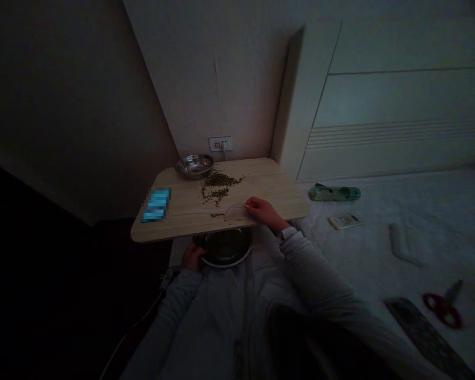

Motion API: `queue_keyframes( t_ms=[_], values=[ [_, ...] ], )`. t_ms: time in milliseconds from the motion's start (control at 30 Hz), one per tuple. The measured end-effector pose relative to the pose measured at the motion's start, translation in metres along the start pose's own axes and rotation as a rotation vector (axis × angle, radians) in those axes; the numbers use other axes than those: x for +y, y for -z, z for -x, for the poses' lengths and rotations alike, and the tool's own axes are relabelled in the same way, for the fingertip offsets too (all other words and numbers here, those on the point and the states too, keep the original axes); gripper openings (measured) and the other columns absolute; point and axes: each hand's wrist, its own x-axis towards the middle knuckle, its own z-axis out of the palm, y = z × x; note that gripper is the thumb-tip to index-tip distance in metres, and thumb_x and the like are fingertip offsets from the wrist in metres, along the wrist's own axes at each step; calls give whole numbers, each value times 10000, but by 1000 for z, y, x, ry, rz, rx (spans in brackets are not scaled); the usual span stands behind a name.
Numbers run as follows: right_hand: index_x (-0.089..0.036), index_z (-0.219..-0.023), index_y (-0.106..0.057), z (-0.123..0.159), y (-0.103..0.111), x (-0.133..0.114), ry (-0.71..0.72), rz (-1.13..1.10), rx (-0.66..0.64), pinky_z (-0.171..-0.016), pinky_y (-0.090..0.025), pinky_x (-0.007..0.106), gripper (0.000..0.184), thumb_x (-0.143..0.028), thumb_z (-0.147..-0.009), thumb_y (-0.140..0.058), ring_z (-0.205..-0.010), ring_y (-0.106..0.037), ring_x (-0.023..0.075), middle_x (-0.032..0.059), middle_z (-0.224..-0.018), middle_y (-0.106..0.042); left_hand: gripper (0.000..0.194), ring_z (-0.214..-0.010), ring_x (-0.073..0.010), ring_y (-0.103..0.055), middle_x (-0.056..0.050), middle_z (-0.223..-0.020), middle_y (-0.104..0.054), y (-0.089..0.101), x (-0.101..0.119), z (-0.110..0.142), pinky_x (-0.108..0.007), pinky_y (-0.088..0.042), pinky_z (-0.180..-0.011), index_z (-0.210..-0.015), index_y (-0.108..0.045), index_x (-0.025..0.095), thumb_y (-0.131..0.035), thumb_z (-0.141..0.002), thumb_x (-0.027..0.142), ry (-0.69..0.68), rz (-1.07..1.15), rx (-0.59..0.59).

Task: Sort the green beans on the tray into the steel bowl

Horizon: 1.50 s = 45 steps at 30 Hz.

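My left hand (192, 257) grips the left rim of a steel bowl (226, 248) held just under the front edge of a small wooden table (182, 219). On the tabletop, my right hand (263, 211) rests with its fingers curled on a thin clear plastic piece (234, 211) that touches the table near the front edge. A pile of small dark green beans (217, 186) is scattered on the table beyond it, with a few stray ones (217, 215) left of the plastic piece. The room is very dim.
A second steel bowl (195, 165) stands at the table's back edge below a wall socket (220, 143). A blurred blue object (155, 205) lies at the table's left. On the bed to the right are a green case (334, 193), a small card (345, 220), red scissors (442, 306) and a dark flat object (423, 330).
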Motion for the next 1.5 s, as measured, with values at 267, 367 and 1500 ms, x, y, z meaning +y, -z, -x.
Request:
queue_keyframes(
  t_ms=[267, 367, 1500],
  values=[
    [-160, -818, -622, -3, -2, 6, 20, -29, -27, -578, -336, 210, 162, -258, -732, -525, -619, -498, 113, -21, -652, -595, 198, -526, -131, -534, 30, -509, -597, -1, 0, 1, -240, -404, -522, -554, -610, 179, -641, -360, 150, 16, 29, -3],
    [-158, -832, -625, -2, -2, 6, 33, -8, -32, -583, -334, 213, 181, -272, -733, -526, -622, -494, 112, -19, -659, -594, 192, -528, -135, -536, 28, -502, -595, -1, 2, 3, -241, -406, -520, -530, -602, 175, -647, -346, 139, 36, 12, -10],
    [-161, -809, -631, 9, -17, -21, 27, 13, -94, -559, -333, 197, 150, -208, -694, -546, -597, -494, 97, -27, -641, -591, 179, -540, -150, -543, 17, -515, -599, 0, 4, 3, -258, -421, -529, -528, -610, 182, -634, -357, 134, 26, -3, -46]
  ],
)
